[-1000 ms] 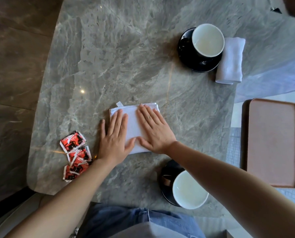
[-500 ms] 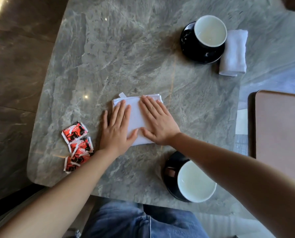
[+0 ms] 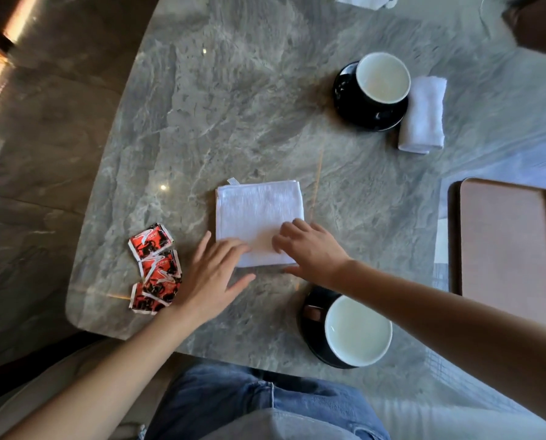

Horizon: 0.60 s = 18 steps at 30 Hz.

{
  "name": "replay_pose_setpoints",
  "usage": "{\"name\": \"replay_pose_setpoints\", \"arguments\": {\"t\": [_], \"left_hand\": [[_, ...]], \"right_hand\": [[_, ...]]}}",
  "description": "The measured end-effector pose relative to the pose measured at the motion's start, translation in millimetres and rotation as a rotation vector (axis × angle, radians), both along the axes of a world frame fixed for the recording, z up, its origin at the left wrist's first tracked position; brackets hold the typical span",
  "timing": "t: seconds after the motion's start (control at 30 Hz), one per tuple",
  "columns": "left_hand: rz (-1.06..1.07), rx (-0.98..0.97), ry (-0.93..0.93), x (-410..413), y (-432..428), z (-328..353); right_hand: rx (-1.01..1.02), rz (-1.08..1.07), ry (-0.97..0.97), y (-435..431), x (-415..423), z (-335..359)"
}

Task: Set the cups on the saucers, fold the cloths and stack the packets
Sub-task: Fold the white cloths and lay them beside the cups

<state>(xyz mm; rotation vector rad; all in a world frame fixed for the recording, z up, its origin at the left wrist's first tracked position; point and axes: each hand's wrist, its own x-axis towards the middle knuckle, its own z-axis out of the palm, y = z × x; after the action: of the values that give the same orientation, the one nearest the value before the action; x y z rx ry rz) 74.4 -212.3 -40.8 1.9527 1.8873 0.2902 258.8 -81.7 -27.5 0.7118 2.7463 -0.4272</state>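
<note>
Tabletop (image 3: 233,106) of grey marble; brown tray (image 3: 506,252) at right edge. Folded white cloth (image 3: 259,214) lies flat mid-table. Left hand (image 3: 211,274) spread, fingertips on cloth's near-left corner; right hand (image 3: 309,246) loosely curled over near-right corner. Red packets (image 3: 154,268) overlap, left.

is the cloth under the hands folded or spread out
Folded: the white cloth lies as a compact square with layered edges and a tag at one corner, both hands resting on its near edge.
</note>
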Motion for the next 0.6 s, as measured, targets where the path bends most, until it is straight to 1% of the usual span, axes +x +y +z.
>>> {"name": "replay_pose_setpoints", "arguments": {"t": [0.1,0.17,0.3,0.37,0.5,0.53,0.6], "left_hand": [[0.014,-0.036,0.037,2.5,7.3,-0.4],[0.036,-0.038,0.026,5.2,12.6,-0.1],[0.091,-0.061,-0.045,6.9,21.7,4.3],[0.119,-0.011,-0.066,5.2,22.1,4.0],[0.228,0.126,-0.167,-3.3,17.7,6.1],[0.255,0.127,-0.219,-5.4,15.4,7.6],[0.316,0.067,-0.334,-7.7,9.5,12.0]], "right_hand": [[-0.013,0.031,-0.037,7.2,-7.4,4.5],[-0.053,0.023,-0.022,10.5,-7.4,7.7],[-0.161,-0.093,0.091,12.3,-3.8,18.5],[-0.182,-0.131,0.141,10.7,-1.5,23.9],[-0.23,-0.186,0.217,8.7,7.0,33.0],[-0.262,-0.217,0.229,8.1,8.2,35.1],[-0.32,-0.275,0.229,6.4,9.5,37.6]]}}
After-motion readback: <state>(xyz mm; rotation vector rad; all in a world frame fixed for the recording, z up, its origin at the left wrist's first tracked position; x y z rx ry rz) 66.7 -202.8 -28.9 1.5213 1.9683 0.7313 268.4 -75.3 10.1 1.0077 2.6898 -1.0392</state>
